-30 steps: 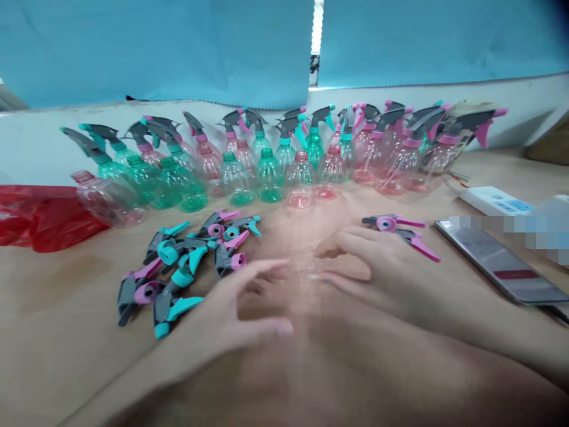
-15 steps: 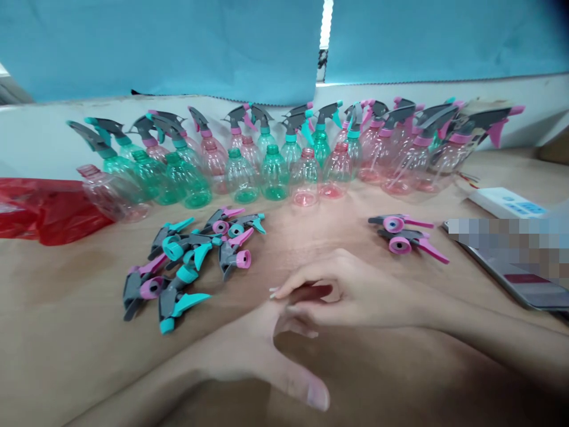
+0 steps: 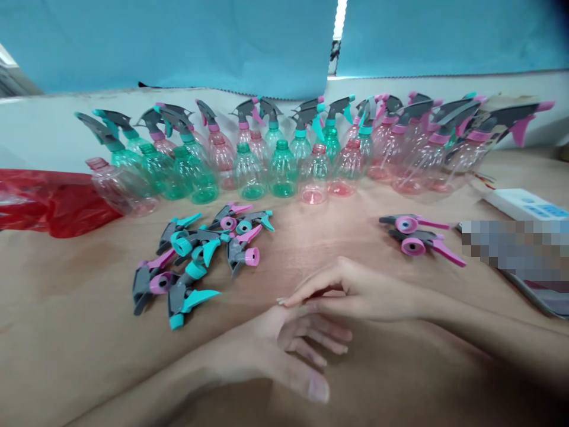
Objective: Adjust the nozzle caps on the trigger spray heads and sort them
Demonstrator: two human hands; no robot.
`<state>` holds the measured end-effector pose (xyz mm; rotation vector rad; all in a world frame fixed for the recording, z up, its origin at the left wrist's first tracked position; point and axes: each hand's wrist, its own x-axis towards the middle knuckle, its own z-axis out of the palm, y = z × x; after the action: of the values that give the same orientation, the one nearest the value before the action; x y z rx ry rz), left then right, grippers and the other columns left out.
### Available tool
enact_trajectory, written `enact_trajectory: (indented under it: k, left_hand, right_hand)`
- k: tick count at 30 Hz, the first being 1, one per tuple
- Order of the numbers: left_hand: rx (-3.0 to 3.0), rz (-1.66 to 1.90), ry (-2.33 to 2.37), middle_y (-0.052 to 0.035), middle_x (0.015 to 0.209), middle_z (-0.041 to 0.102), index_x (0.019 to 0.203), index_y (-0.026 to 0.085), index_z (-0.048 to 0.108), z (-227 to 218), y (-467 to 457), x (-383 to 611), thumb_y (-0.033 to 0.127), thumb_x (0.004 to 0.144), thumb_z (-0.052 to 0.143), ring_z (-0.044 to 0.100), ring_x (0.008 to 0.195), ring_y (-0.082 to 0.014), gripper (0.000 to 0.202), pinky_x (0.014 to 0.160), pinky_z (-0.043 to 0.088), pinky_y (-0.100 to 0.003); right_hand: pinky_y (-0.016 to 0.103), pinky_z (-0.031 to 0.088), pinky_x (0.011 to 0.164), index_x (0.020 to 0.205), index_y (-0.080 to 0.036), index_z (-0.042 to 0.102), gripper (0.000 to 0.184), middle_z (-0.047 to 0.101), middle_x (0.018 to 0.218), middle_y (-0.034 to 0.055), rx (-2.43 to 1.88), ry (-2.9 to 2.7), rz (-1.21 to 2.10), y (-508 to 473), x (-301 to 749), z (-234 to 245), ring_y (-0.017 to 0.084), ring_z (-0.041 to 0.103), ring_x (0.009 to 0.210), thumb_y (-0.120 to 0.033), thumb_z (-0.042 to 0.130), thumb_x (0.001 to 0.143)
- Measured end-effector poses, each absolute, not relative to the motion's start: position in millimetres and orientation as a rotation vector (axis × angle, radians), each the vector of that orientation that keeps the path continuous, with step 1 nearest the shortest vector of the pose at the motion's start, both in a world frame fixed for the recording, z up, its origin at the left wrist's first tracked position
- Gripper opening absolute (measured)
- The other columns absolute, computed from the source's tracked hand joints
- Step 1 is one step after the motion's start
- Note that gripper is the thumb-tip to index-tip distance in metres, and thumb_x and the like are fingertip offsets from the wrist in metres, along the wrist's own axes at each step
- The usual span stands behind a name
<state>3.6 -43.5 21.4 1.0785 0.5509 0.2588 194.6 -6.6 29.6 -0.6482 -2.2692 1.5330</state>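
My left hand (image 3: 267,344) is held low over the table, palm turned inward, thumb and fingers apart and nothing in it. My right hand (image 3: 351,290) rests its fingertips against the knuckle side of the left; its fingers are stretched and slightly bent, and no object shows in it. Left of the hands lies a loose pile of trigger spray heads (image 3: 191,249), grey with turquoise or pink collars and triggers. Two more spray heads (image 3: 413,237) with pink collars lie to the right, beyond the right hand.
Behind stands a row of green and pink clear bottles (image 3: 283,172), some open-necked, others with spray heads fitted. A red plastic bag (image 3: 66,204) lies at the left. At the right are a phone (image 3: 533,290) and a white box-like device (image 3: 528,203).
My left fingers have come further into view, spread below the right hand. The right hand has stayed in contact with the left. The whole scene has shifted slightly right and up.
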Motion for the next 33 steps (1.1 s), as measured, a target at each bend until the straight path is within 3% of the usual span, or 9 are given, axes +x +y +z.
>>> enact_trajectory:
  k: [2, 6, 12, 17, 23, 26, 30, 33]
  left_hand:
    - [1.037, 0.262, 0.548, -0.0087, 0.123, 0.055, 0.125, 0.024, 0.051, 19, -43, 4, 0.025, 0.056, 0.087, 0.051, 0.115, -0.0282, 0.078, 0.097, 0.038, -0.048]
    - [0.962, 0.26, 0.507, -0.0109, 0.125, 0.055, 0.119, 0.02, 0.056, 14, -43, 4, 0.026, 0.059, 0.085, 0.051, 0.116, -0.0309, 0.067, 0.096, 0.038, -0.051]
    - [0.908, 0.246, 0.521, -0.0102, 0.124, 0.056, 0.123, 0.023, 0.052, 11, -44, -2, 0.019, 0.053, 0.088, 0.053, 0.115, -0.0318, 0.079, 0.094, 0.04, -0.052]
    - [0.887, 0.21, 0.509, -0.012, 0.125, 0.056, 0.116, 0.019, 0.059, 14, -43, -3, 0.026, 0.055, 0.087, 0.053, 0.115, -0.0327, 0.067, 0.094, 0.041, -0.049]
    - [0.894, 0.222, 0.565, -0.011, 0.121, 0.058, 0.121, 0.021, 0.053, 14, -47, -13, 0.022, 0.05, 0.089, 0.056, 0.112, -0.0309, 0.08, 0.091, 0.043, -0.047]
    - [0.895, 0.273, 0.561, -0.0108, 0.12, 0.06, 0.13, 0.026, 0.045, 11, -49, -23, 0.021, 0.057, 0.086, 0.059, 0.11, -0.028, 0.084, 0.089, 0.046, -0.043]
    - [0.995, 0.339, 0.726, -0.0086, 0.114, 0.066, 0.128, 0.028, 0.052, 22, -50, -40, 0.03, 0.077, 0.071, 0.065, 0.101, -0.0234, 0.055, 0.089, 0.048, -0.039]
    - [1.36, 0.454, 1.06, -0.0041, 0.11, 0.07, 0.117, 0.032, 0.062, 39, -50, -55, 0.041, 0.087, 0.056, 0.063, 0.106, -0.0255, 0.033, 0.093, 0.047, -0.042]
  right_hand:
    - [0.025, 0.051, 0.077, 0.116, -0.018, 0.065, 0.029, 0.07, 0.108, 0.0049, -0.667, -2.203, 1.612, -6, 193, 26, 0.016, 0.066, 0.094, -0.022, 0.053, 0.09]
    - [0.023, 0.052, 0.071, 0.11, -0.017, 0.068, 0.029, 0.073, 0.1, 0.0048, -0.705, -2.072, 1.622, -6, 190, 20, 0.015, 0.067, 0.087, -0.032, 0.061, 0.085]
    - [0.024, 0.051, 0.074, 0.116, -0.018, 0.065, 0.03, 0.071, 0.106, 0.0038, -0.632, -2.294, 1.527, -7, 191, 27, 0.014, 0.067, 0.088, -0.02, 0.054, 0.089]
    - [0.022, 0.051, 0.068, 0.106, -0.02, 0.069, 0.023, 0.073, 0.093, 0.0013, -0.737, -2.287, 1.295, -11, 179, 25, 0.013, 0.068, 0.078, -0.025, 0.061, 0.084]
    - [0.022, 0.05, 0.079, 0.117, -0.017, 0.064, 0.032, 0.071, 0.106, 0.0046, -0.572, -2.386, 1.309, -9, 178, 30, 0.013, 0.066, 0.092, -0.012, 0.052, 0.088]
    - [0.023, 0.049, 0.082, 0.116, -0.02, 0.064, 0.034, 0.07, 0.11, 0.0029, -0.608, -2.366, 1.377, -6, 184, 30, 0.013, 0.065, 0.097, -0.009, 0.051, 0.087]
    - [0.028, 0.051, 0.083, 0.111, -0.021, 0.067, 0.027, 0.07, 0.109, 0.0032, -0.791, -2.243, 1.458, 1, 194, 26, 0.017, 0.065, 0.097, -0.029, 0.058, 0.087]
    - [0.031, 0.05, 0.08, 0.103, -0.022, 0.07, 0.026, 0.072, 0.103, 0.0025, -0.933, -2.18, 1.365, 6, 198, 23, 0.018, 0.066, 0.093, -0.038, 0.06, 0.085]
